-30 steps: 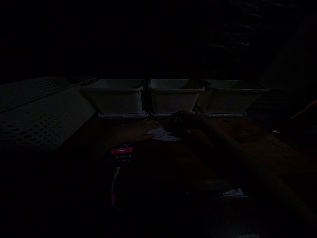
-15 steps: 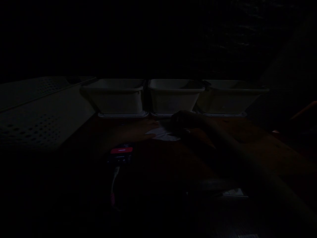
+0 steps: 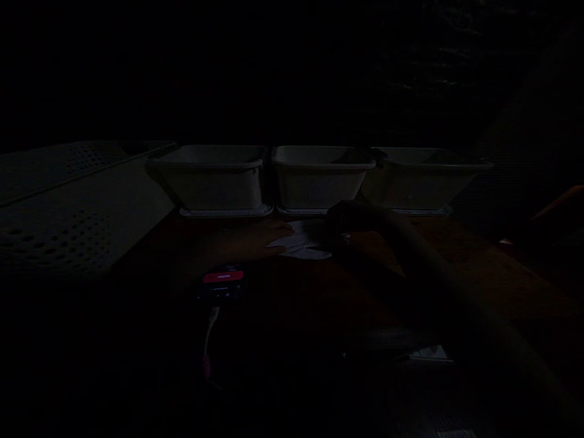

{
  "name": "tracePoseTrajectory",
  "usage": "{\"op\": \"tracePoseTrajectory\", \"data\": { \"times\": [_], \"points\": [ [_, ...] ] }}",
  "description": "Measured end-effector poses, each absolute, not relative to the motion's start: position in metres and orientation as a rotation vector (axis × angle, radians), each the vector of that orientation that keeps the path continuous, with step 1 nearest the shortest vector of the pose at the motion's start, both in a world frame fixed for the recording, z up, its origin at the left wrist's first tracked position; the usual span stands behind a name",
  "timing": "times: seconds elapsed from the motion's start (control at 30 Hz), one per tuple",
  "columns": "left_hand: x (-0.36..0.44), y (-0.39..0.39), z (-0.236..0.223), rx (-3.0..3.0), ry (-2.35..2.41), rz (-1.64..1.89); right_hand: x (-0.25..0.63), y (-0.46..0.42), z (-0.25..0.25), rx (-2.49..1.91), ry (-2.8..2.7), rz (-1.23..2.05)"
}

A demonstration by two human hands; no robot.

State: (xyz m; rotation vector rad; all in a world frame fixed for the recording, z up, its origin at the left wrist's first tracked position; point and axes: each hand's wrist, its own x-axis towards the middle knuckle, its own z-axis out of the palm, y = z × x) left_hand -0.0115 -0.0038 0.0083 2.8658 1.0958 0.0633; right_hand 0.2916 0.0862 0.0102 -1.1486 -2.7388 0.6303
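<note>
The scene is very dark. A pale, flat cloth piece shaped like a glove (image 3: 303,242) lies on the brown tabletop, with pointed, finger-like parts toward the right. My left hand (image 3: 271,236) rests flat on its left end, fingers stretched out. My right hand (image 3: 344,216) is over its right part, fingers bent down and closed at the cloth; the fingertips are lost in shadow. Below my left forearm lies a phone (image 3: 223,285) with a lit screen showing a red bar, and a white cable (image 3: 210,325) runs from its near end.
Three pale tubs, a left one (image 3: 219,185), a middle one (image 3: 319,182) and a right one (image 3: 420,185), stand in a row behind my hands. A perforated pale basket (image 3: 114,207) stands at left. Something pale (image 3: 431,353) lies near the front edge.
My right hand has moved a little to the right over the glove, uncovering more of its middle. My left hand stays in place.
</note>
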Motion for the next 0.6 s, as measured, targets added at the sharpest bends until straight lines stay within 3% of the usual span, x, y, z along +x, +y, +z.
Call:
{"op": "tracePoseTrajectory", "data": {
  "times": [0.23,0.6],
  "points": [
    [-0.011,-0.005,0.01,2.862,1.094,0.057,0.281,0.072,0.02,-1.359,-2.875,0.414],
    [-0.013,-0.003,0.007,2.851,1.083,0.113,0.279,0.071,0.02,-1.33,-2.813,0.476]
  ]
}}
